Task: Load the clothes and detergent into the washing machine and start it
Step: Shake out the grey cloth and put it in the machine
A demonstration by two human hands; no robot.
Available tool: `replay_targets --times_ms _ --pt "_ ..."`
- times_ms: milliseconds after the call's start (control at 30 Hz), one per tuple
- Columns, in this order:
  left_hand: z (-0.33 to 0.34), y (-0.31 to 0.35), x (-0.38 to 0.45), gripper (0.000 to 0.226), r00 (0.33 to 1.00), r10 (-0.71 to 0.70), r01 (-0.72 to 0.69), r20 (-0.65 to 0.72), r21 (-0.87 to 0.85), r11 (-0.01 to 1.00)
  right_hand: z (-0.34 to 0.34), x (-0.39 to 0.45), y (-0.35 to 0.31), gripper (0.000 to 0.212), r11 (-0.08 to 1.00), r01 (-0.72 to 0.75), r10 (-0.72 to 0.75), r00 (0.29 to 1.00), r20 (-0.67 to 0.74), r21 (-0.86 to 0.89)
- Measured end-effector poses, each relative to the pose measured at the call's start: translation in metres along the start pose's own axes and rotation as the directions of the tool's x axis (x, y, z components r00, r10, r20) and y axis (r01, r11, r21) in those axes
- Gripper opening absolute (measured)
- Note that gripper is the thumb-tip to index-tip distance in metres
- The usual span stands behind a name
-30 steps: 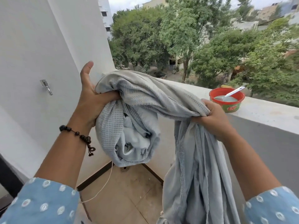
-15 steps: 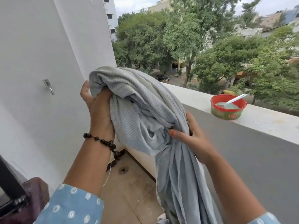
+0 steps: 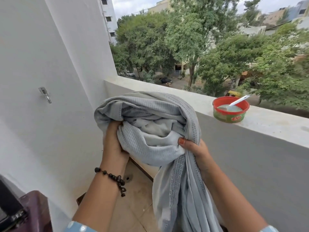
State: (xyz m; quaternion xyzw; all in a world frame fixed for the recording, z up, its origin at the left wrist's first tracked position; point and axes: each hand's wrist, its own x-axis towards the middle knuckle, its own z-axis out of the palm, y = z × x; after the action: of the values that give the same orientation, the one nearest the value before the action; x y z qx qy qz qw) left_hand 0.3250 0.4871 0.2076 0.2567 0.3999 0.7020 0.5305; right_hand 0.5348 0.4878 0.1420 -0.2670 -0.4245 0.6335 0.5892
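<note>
A white wall (image 3: pixel 50 139) stands to the left of the fingers (image 3: pixel 182 141), with a small metal hook (image 3: pixel 45 94) fixed to it, up and well to their left. A pale parapet ledge (image 3: pixel 192 99) runs just behind and to the right of them. Below them lies a tan tiled floor (image 3: pixel 133 206) with a round drain (image 3: pixel 127 178). A dark bead bracelet (image 3: pixel 113 178) sits down and left of the fingers, and a maroon object (image 3: pixel 35 210) fills the corner far below and left. Far beyond the fingers are green trees (image 3: pixel 192 39), a dark parked car (image 3: pixel 165 80), a yellow vehicle (image 3: pixel 233 93) and a white building (image 3: pixel 107 15).
</note>
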Motion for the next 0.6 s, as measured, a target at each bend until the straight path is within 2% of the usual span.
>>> replay_targets --times_ms 67,100,233,267,333,400,433,467,533,600 --pt "-0.021 -0.007 -0.003 0.028 0.998 -0.056 0.054 0.004 0.184 0.981 -0.009 0.005 -0.006 0.068 0.998 0.032 -0.034 0.999 -0.036 -0.059" --pt "-0.031 -0.009 -0.004 0.040 0.996 -0.083 0.068 0.045 0.269 0.961 -0.013 0.007 -0.010 0.069 0.994 0.043 -0.047 0.998 -0.037 -0.103" --pt "-0.064 0.007 -0.012 0.125 0.960 -0.128 -0.016 0.249 0.507 0.862 -0.023 0.012 -0.030 0.063 0.965 0.043 -0.033 0.999 0.042 -0.260" --pt "-0.066 0.016 -0.014 0.141 0.950 -0.134 -0.059 0.283 0.582 0.811 -0.022 0.013 -0.035 0.059 0.954 0.036 -0.015 0.997 0.074 -0.297" --pt "-0.058 0.032 -0.021 0.151 0.920 -0.134 -0.215 0.367 0.762 0.611 -0.019 0.017 -0.045 0.060 0.908 0.037 0.028 0.989 0.148 -0.418" --pt "-0.041 0.038 -0.027 0.150 0.867 -0.150 -0.397 0.475 0.841 0.366 -0.007 0.021 -0.052 0.066 0.819 0.077 0.084 0.964 0.252 -0.569" --pt "-0.032 0.037 -0.028 0.150 0.834 -0.181 -0.462 0.520 0.840 0.284 0.001 0.022 -0.055 0.068 0.772 0.106 0.126 0.941 0.315 -0.626" --pt "-0.023 0.033 -0.029 0.150 0.802 -0.225 -0.502 0.554 0.828 0.251 0.011 0.022 -0.058 0.068 0.732 0.133 0.173 0.912 0.372 -0.668" --pt "-0.011 0.025 -0.033 0.149 0.745 -0.294 -0.506 0.598 0.795 0.335 0.027 0.023 -0.068 0.069 0.691 0.171 0.240 0.862 0.447 -0.702" --pt "-0.005 0.019 -0.036 0.143 0.746 -0.252 -0.471 0.617 0.755 0.456 0.036 0.026 -0.080 0.073 0.677 0.198 0.237 0.853 0.464 -0.709"
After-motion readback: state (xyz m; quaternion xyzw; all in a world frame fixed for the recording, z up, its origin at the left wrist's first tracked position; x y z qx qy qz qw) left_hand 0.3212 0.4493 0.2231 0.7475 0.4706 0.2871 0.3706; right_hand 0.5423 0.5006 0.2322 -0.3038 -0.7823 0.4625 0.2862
